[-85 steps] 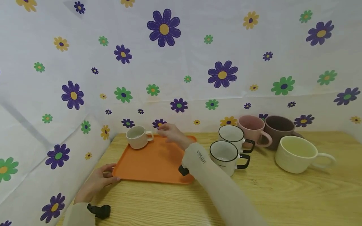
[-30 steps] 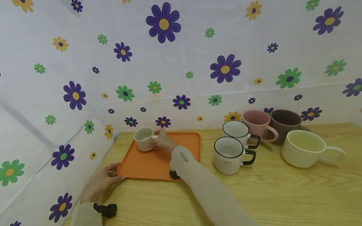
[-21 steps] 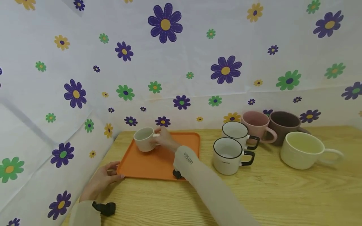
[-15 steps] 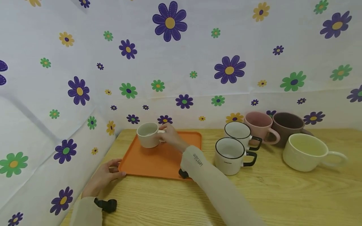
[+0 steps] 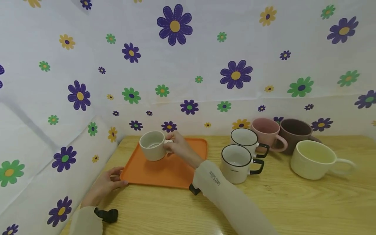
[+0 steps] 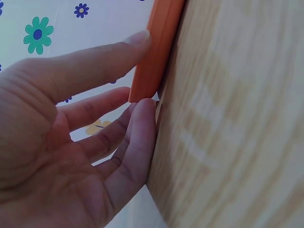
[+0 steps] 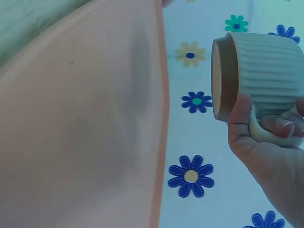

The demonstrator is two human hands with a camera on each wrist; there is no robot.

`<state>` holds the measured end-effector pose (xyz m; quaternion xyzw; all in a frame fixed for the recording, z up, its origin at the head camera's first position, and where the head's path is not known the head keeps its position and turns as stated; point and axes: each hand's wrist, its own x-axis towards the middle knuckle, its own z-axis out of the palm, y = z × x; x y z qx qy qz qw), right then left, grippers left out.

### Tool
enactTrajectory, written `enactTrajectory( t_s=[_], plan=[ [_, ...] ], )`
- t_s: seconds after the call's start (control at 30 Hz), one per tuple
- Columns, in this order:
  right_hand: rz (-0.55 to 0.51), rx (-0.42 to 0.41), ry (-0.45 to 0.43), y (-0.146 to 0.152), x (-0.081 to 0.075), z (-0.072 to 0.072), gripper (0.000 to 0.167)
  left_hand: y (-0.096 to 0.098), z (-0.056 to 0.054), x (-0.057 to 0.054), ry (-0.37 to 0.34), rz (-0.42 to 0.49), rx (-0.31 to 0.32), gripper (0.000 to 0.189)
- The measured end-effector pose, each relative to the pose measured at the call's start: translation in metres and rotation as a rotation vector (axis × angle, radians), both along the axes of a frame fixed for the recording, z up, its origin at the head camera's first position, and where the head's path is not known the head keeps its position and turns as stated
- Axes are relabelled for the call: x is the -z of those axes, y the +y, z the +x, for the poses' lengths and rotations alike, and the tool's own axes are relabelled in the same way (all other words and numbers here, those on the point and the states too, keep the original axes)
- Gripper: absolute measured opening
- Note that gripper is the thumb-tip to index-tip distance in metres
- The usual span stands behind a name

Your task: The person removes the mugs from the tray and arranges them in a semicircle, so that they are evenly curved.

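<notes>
In the head view, a small off-white ribbed mug [image 5: 152, 147] is held over the left back part of an orange tray [image 5: 152, 176]. My right hand [image 5: 180, 148] pinches its handle. In the right wrist view the mug [image 7: 266, 71] shows a bare brown base, apart from the tray [image 7: 85, 133], with fingers hooked through the handle. My left hand [image 5: 104, 186] grips the tray's near left corner. Seen from the left wrist, the thumb lies along the tray's edge [image 6: 156, 57] and the curled fingers touch the corner.
Right of the tray stand two white mugs [image 5: 236, 166] with black rims and handles. Behind and beside them are a pink mug [image 5: 264, 133], a dark brown mug [image 5: 293, 135] and a wide cream mug [image 5: 312, 163]. A flowered cloth [image 5: 199, 58] hangs behind the wooden table [image 5: 176, 212].
My right hand has reached the mug and taken its handle. The mug has come up off the tray. My left hand has stayed at the tray corner.
</notes>
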<state>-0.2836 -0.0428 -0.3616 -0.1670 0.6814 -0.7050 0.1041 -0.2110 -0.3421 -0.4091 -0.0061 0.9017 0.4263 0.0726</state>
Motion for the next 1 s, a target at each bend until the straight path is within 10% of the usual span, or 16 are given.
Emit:
enactTrajectory(
  t_s=[1.0],
  plan=[
    [-0.087,-0.007,0.068,0.050,-0.016,0.038,0.015,-0.004,0.002,-0.001,0.007,0.012,-0.002,0.067]
  ],
)
